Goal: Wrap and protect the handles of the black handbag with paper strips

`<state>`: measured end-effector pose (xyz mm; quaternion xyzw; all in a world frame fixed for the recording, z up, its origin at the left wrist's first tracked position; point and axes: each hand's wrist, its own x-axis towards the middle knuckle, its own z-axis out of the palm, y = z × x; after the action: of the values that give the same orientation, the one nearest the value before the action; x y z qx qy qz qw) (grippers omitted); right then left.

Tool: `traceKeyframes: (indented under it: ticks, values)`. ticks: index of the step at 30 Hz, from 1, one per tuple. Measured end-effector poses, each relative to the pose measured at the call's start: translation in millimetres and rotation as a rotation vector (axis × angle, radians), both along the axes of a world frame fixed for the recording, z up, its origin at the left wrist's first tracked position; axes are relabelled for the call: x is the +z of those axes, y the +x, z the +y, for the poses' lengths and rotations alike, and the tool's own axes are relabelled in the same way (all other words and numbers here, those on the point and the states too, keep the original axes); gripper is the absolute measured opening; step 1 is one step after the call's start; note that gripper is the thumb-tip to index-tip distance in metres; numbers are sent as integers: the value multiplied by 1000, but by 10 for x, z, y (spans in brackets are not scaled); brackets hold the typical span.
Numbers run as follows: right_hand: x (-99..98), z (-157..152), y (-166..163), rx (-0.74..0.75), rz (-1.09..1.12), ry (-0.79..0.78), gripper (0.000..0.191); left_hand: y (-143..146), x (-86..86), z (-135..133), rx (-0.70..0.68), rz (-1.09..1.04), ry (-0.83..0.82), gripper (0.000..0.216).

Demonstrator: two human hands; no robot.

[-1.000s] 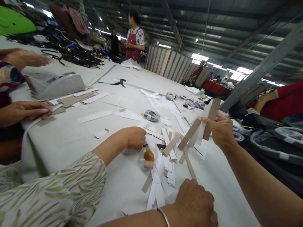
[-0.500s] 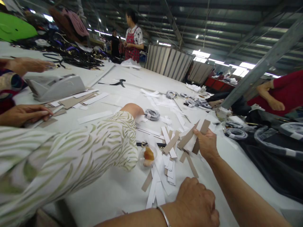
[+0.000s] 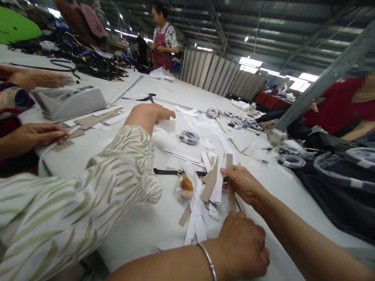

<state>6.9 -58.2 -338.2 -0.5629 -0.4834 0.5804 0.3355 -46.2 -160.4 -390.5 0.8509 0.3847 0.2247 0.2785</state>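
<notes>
My right hand is closed on a bundle of brown and white card strips, held low over the pile of loose strips on the white table. My left hand, with a metal bangle at the wrist, rests as a loose fist on the table near the front edge; what it holds, if anything, is hidden. A small clear cup with something orange sits just left of the strips. Black scissors lie behind the cup.
A co-worker's arm in a leaf-print sleeve reaches across from the left, hand raised. Another person's hands work by a grey tape dispenser. Coiled grey cords lie further back. A person in red sits at right.
My right hand has come down and left with the strips, from raised to just above the pile. The co-worker's arm lifted from beside the cup and reached away across the table.
</notes>
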Motion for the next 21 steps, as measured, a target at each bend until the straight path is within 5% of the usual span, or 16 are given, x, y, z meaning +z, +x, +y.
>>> traceKeyframes:
  ticks: [6, 11, 16, 21]
  values:
    - [135, 35, 281, -27, -291, 60, 37, 28, -40, -4, -12, 13, 15, 26]
    - [-64, 348, 535, 20, -554, 243, 33, 32, -50, -12, -1, 21, 22, 28]
    - [-280, 748, 487, 59, -713, 451, 35, 50, -82, -3, -19, 37, 95, 31]
    - [-235, 887, 360, 131, -716, 495, 27, 119, -165, -3, -88, -18, 269, 34]
